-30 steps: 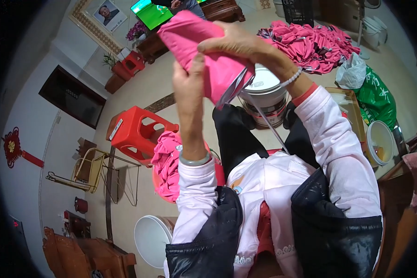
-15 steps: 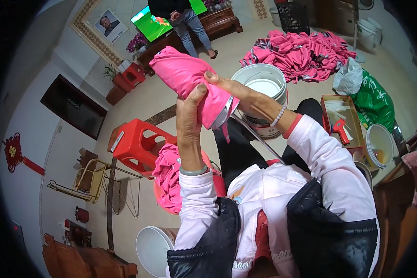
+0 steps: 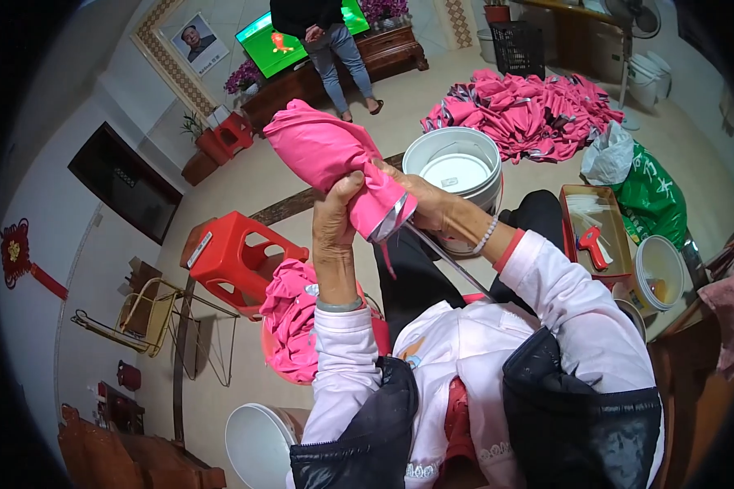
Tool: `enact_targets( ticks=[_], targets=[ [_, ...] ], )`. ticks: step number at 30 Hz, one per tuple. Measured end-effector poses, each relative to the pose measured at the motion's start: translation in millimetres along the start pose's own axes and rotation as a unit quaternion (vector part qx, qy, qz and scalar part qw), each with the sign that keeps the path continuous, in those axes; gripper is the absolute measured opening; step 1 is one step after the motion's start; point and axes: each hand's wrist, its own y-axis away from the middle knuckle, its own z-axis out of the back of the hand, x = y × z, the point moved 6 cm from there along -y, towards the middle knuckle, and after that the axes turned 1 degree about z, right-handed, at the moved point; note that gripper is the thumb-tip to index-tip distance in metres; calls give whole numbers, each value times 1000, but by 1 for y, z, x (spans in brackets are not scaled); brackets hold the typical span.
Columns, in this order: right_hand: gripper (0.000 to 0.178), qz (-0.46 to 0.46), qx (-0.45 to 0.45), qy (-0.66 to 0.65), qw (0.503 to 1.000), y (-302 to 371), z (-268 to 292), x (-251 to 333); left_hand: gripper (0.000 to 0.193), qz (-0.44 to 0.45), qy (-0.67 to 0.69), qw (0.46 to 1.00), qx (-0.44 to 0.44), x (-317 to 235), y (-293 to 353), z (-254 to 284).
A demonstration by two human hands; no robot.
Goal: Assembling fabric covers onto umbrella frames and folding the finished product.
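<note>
A puffed-out pink fabric bundle [image 3: 318, 151] with a silver-edged hem is held up in front of me, its closed end tilted away to the far left. My left hand [image 3: 334, 208] is closed round its near side, thumb on top. My right hand [image 3: 416, 196] is closed on the other side near the hem, thumb pressed into the cloth. From the hem a thin metal rod [image 3: 448, 259] slants down to my lap; its upper end is hidden inside the cloth. A narrow pink strip dangles from the hem.
A white bucket [image 3: 453, 159] stands beyond my right hand, before a heap of pink fabric pieces [image 3: 530, 114]. More pink cloth [image 3: 289, 318] fills a tub near a red stool [image 3: 240, 257]. Rightward are a tray with a red glue gun [image 3: 593, 247] and a green bag [image 3: 652, 196]. A person [image 3: 326, 41] stands far off.
The bundle and both hands sit slightly lower, and the whole view has shifted a little. A small dark-and-white spot at the bundle's far end no longer shows. Both hands keep their hold.
</note>
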Motion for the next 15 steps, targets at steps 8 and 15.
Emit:
enact_targets(
  ticks=[8, 15],
  targets=[
    [49, -44, 1, 44, 998, 19, 1, -16, 23, -34, -2, 997, -63, 11, -8, 12],
    [41, -80, 13, -17, 997, 20, 10, -28, 37, 21, 56, 997, -46, 26, -9, 19]
  ],
)
